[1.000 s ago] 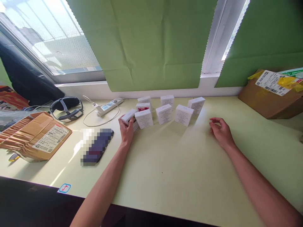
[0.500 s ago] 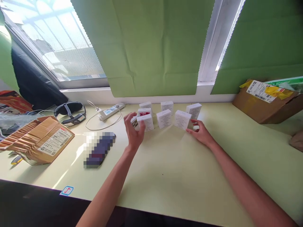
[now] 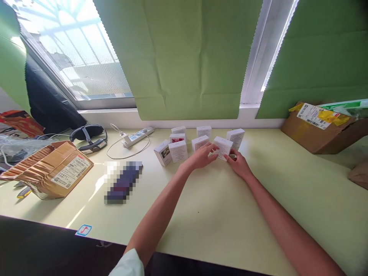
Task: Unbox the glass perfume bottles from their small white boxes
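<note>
Several small white boxes stand in a cluster on the pale green table (image 3: pixel 218 207) near the window sill. Both my hands meet at one white box (image 3: pixel 224 147) in the front row: my left hand (image 3: pixel 202 155) touches its left side and my right hand (image 3: pixel 238 164) holds its lower right side. Another white box (image 3: pixel 236 137) stands just behind it on the right. Further left are a box with printed text (image 3: pixel 178 151) and a box with a picture on its side (image 3: pixel 162 152). A box with a pink top (image 3: pixel 177 137) sits behind those.
A torn brown cardboard parcel (image 3: pixel 50 168) lies at the left, and a blurred dark object (image 3: pixel 122 181) beside it. A white power strip (image 3: pixel 136 136) with cable and a black headset (image 3: pixel 87 136) lie near the sill. Another cardboard box (image 3: pixel 322 128) stands at the far right.
My left hand let go of the leftmost box and moved right to the front-row box. My right hand came in from the right and closed on the same box.
</note>
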Tool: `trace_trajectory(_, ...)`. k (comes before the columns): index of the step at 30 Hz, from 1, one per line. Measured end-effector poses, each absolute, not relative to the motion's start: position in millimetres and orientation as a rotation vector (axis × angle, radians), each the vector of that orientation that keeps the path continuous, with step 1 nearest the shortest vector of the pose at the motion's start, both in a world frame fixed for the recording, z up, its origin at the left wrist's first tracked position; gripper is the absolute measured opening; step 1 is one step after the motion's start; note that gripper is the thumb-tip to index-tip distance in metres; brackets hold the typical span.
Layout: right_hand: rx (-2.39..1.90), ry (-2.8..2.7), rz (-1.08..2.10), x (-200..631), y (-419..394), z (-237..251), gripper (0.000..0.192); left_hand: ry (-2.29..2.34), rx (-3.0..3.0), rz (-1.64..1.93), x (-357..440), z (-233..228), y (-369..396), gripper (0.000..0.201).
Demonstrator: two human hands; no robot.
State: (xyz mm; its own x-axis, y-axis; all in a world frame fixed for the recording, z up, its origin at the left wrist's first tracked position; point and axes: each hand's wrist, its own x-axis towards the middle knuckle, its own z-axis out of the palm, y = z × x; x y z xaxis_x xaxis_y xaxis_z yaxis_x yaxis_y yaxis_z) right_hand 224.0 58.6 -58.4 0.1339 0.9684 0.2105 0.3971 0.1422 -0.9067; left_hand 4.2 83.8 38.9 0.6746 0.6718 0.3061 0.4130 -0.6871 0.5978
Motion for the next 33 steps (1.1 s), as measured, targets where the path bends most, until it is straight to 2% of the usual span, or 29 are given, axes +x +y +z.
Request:
trace_trajectory(5,-1.252,-1.511,0.962,233.5,34.5,-48.4,0.041,0.909,2.352,0.807,5.6,40.7,83.8,0.038)
trace_trajectory(10,-1.223,-1.515,1.071,243.5,9.8,-39.1,0.051,0.804,2.045,0.621,5.6,35.4,83.4,0.041)
trace_trajectory(19,-1.384,-1.631,0.992,239.4,0.9,-36.9,0.048,0.718,1.695,0.592,-11.4,-15.8,49.5,0.052)
trace_trajectory(30,-1.453,-1.842,0.860,231.8,-7.6,-27.8,0.049,0.678,1.508,0.534,-20.3,-21.6,50.0,0.053)
trace_trajectory(31,-1.457,-1.876,0.853,231.4,-9.9,-26.5,0.054,0.677,1.503,0.537,-20.6,-21.7,49.9,0.053)
trace_trajectory(33,-1.462,-1.952,0.852,230.2,-14.8,-24.3,0.078,0.665,1.503,0.542,-20.9,-21.2,49.2,0.052)
